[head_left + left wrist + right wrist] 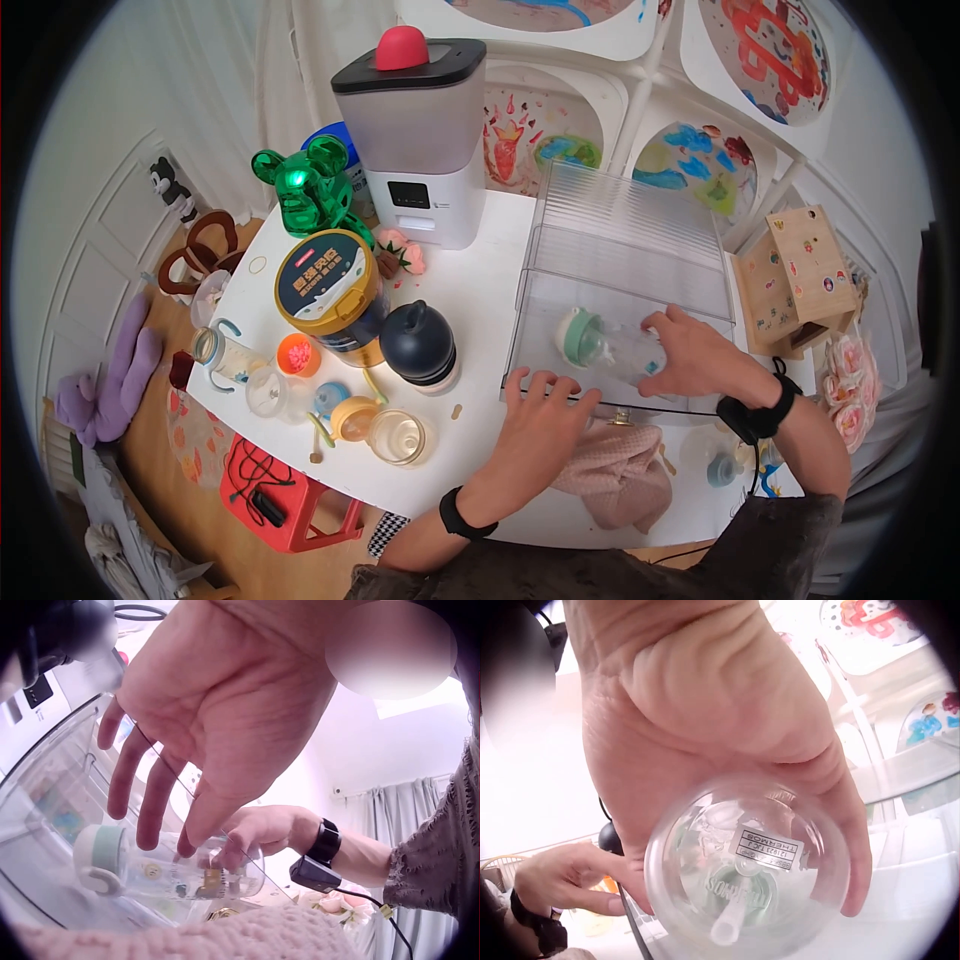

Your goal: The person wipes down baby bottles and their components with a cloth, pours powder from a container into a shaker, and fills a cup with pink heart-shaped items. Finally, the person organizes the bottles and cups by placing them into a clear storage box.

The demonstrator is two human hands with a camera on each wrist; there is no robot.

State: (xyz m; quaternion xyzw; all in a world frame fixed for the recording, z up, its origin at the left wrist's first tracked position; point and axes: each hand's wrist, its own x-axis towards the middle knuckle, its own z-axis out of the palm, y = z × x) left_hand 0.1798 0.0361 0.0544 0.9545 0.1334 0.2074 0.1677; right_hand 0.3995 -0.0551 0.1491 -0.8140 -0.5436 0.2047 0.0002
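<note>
A clear water bottle point(622, 356) with a mint-green and white cap point(578, 336) lies tipped on its side over the clear plastic bin point(540, 347). My right hand point(703, 352) grips it near its base, thumb and fingers on opposite sides. In the right wrist view, the round base point(751, 862) faces the camera, with a Thermos label on it. My left hand point(540, 430) rests at the bin's front rim, its fairly straight fingers point(154, 806) reaching over the edge. The left wrist view has those fingers close by the bottle point(172, 871).
A pink cloth point(615, 475) lies in front of the bin. To the left stand a dark round-topped bottle point(418, 345), a formula tub point(335, 300), a tall dispenser point(425, 150) and several cups and bottle parts. A small wooden house point(800, 275) is at the right.
</note>
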